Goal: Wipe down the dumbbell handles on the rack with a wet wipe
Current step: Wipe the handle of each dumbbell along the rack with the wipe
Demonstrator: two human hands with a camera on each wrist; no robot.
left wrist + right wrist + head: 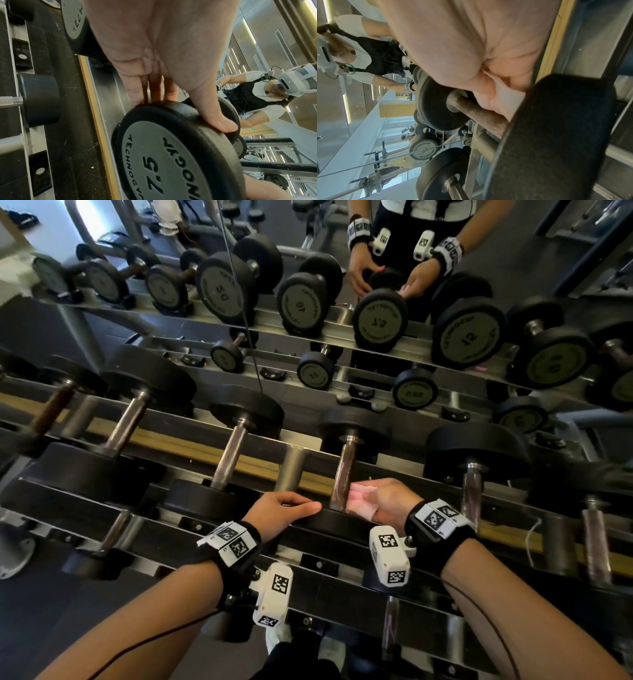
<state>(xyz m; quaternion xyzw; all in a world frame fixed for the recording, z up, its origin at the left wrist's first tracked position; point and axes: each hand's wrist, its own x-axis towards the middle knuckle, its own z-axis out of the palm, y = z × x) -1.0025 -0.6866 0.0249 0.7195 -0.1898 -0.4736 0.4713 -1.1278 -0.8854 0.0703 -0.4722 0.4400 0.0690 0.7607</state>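
The rusty steel handle (343, 470) of the 7.5 dumbbell lies across the rack's top tier in front of me. My left hand (298, 505) lies on its near black head (329, 520); in the left wrist view the fingers (150, 94) and thumb curl over the rim of that head (163, 155). My right hand (373, 495) holds a pale pink wet wipe (359, 498) against the near end of the handle, from its right side. From the right wrist, the wipe (505, 100) is bunched under the palm against the handle (481, 116).
Other dumbbells (229, 460) (474, 474) lie parallel on either side along the rack rails (191, 446). A lower tier (113, 535) holds smaller dumbbells near my legs. A mirror (376, 313) behind the rack reflects the weights and me.
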